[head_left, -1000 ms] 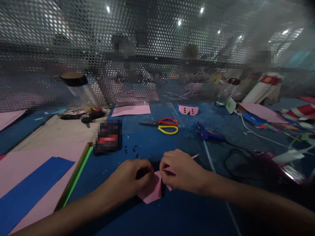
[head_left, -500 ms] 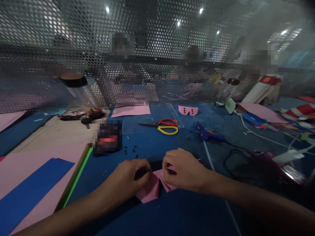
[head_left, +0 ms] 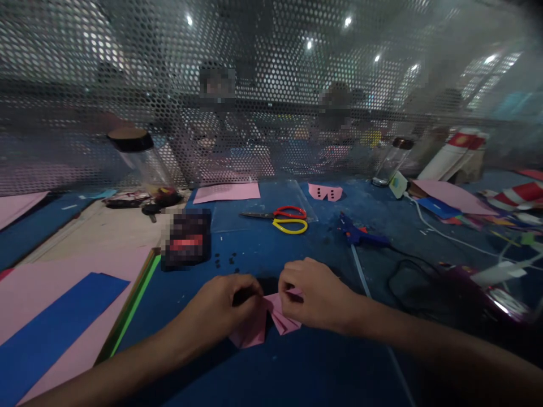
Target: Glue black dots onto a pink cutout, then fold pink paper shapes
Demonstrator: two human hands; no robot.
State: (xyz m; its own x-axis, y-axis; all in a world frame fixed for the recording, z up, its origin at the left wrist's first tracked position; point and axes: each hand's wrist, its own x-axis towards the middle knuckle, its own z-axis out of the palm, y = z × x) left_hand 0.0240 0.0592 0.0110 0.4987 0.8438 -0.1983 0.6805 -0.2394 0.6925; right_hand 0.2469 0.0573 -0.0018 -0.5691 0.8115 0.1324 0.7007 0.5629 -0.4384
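Note:
A small folded piece of pink paper (head_left: 271,319) lies on the blue table (head_left: 297,367) between both hands. My left hand (head_left: 220,308) pinches its left side, fingers curled closed over the paper. My right hand (head_left: 316,297) pinches the right side, fingers bent and pressed on the pleated folds. The paper's middle is gathered narrow, and its lower flaps fan out beneath the fingers.
Red and yellow scissors (head_left: 288,219) and a blue glue gun (head_left: 358,233) lie beyond the hands. Pink and blue sheets (head_left: 63,305) sit at the left, cables and paper scraps (head_left: 466,249) at the right. A perforated metal screen (head_left: 263,96) stands behind, with people beyond it.
Both hands have drawn the pink paper tighter; its flaps now look narrower and more pleated, and the right-hand tip no longer sticks out past my right hand.

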